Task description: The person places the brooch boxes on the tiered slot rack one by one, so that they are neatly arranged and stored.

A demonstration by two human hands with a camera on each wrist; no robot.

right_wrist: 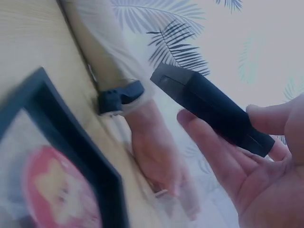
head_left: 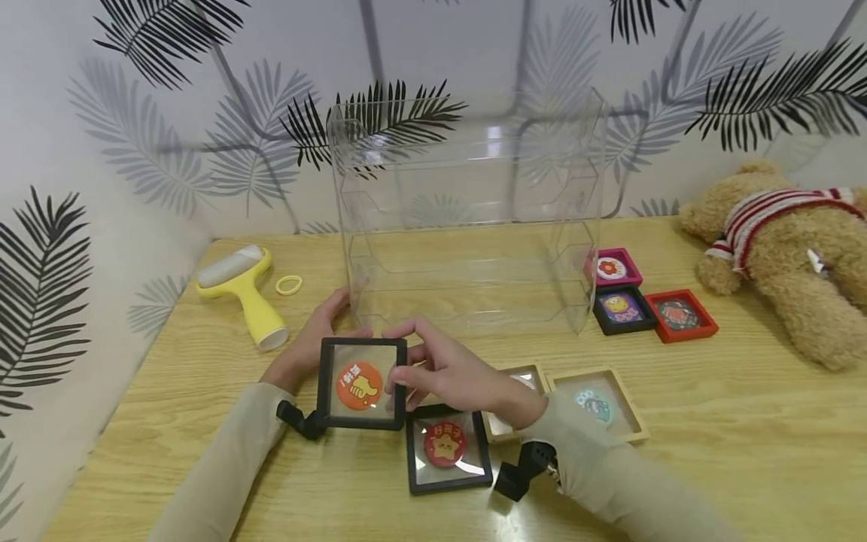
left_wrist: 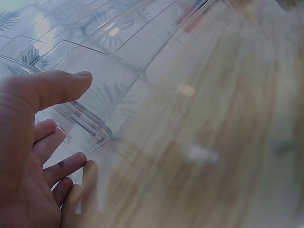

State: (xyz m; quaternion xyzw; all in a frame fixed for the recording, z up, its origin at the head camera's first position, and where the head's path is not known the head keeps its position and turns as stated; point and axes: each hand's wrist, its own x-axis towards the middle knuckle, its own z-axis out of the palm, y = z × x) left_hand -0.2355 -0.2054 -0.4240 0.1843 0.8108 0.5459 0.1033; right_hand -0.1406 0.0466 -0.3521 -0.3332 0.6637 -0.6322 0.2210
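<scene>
The right hand pinches a square black frame by its right-hand edge, thumb on the near face and fingers behind, holding it raised off the desk. The frame faces the head camera, so the orange thumbs-up badge inside shows; the right wrist view has it edge-on, between thumb and fingers. From the head, it sits just left of the right hand and in front of the left hand, whose lower part it partly overlaps, yet the right wrist view shows the two apart. The left hand is spread, thumb out and fingers loosely bent, at the lower left corner of the clear rack; whether it touches the plastic I cannot tell. A second black frame, with a red star badge, lies on the desk below the right hand, to the lower right of the raised one. Two pale wood frames lie right of that, one partly hidden by the right wrist. A yellow lint roller is well left of the left hand.
</scene>
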